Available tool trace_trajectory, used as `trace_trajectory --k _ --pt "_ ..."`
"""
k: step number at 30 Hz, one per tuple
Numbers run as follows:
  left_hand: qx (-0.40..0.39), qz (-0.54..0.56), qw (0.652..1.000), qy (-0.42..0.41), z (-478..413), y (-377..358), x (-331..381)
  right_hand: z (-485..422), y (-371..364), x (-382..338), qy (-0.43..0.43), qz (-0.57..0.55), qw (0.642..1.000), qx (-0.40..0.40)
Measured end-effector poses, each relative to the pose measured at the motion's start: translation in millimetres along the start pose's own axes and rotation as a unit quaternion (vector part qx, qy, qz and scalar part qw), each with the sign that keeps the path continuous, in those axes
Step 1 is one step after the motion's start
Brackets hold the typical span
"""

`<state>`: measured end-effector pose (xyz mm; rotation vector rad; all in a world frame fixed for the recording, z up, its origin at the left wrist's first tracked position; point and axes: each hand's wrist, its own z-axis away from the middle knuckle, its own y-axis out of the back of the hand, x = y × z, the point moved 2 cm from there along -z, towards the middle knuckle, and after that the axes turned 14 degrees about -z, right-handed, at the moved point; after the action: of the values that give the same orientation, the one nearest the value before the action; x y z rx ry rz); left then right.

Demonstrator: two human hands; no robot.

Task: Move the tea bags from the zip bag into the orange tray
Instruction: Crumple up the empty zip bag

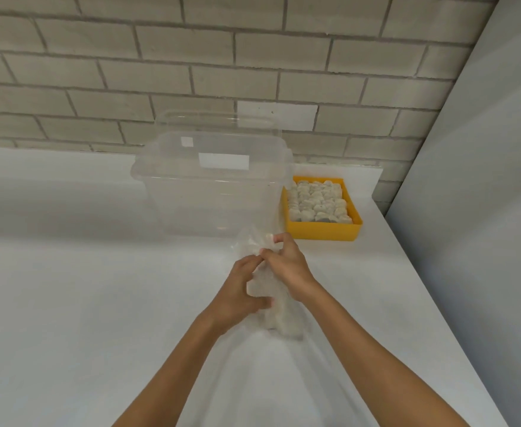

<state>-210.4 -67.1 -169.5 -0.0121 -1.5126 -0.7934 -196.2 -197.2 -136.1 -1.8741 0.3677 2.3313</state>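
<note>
Both hands, left hand (243,288) and right hand (287,263), grip the limp, slippery zip bag (271,303) mid-tabletop. Its tea bags (284,325) look light and soft; best pinched at the mouth.

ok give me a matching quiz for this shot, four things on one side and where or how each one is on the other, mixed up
Things:
1. zip bag
2. orange tray
3. clear tub
4. tea bags in the tray

States:
A. stands left of the tray, near the wall
B. held by both hands, left hand and right hand
C. packed in rows, nearly filling it
D. sits at the back right of the counter

Pairs: 1-B, 2-D, 3-A, 4-C
</note>
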Motion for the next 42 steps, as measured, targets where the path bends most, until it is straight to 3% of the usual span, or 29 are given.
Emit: trace_trajectory --k 2,6,9,11,14,16,19,21,25,30,32,35,37,42 --pt "0.046 -0.089 0.995 -0.023 -3 -4 0 0 1 -3 -0.015 -0.006 1.000 0.005" --pt "0.115 -0.071 0.990 -0.045 -15 -7 4 2 0 -9 -0.035 0.034 0.998 -0.030" --pt "0.155 -0.102 0.982 -0.016 -21 -1 4 5 7 -17 -0.033 0.066 0.996 -0.059" --pt "0.171 -0.104 0.980 0.018 -20 3 5 7 15 -25 -0.001 0.067 0.995 -0.067" --pt "0.171 -0.017 0.983 0.072 -12 9 11 15 27 -40 0.103 0.111 0.985 -0.081" --pt "0.139 0.055 0.986 0.077 -6 11 18 21 35 -45 0.119 0.145 0.976 -0.110" --pt "0.011 0.168 0.984 0.063 -2 9 31 30 46 -44 0.033 0.135 0.975 -0.174" --pt "-0.041 0.241 0.968 0.055 2 7 41 32 52 -44 0.037 0.118 0.975 -0.186" --pt "-0.082 0.369 0.926 0.017 8 4 52 36 63 -49 0.083 0.048 0.988 -0.120" --pt "-0.003 0.295 0.956 0.006 7 -9 67 56 69 -46 0.096 0.078 0.992 0.021" --pt "0.033 0.280 0.960 0.002 4 -12 71 68 76 -43 0.061 0.017 0.998 0.020" --pt "0.062 0.252 0.966 -0.004 5 -21 78 97 94 -42 0.016 -0.107 0.993 -0.051" --pt "0.072 0.230 0.970 -0.011 12 -33 88 119 111 -41 0.027 -0.110 0.991 -0.069" --pt "0.048 0.203 0.977 -0.033 41 -82 122 167 161 -23 0.061 -0.115 0.991 0.020"
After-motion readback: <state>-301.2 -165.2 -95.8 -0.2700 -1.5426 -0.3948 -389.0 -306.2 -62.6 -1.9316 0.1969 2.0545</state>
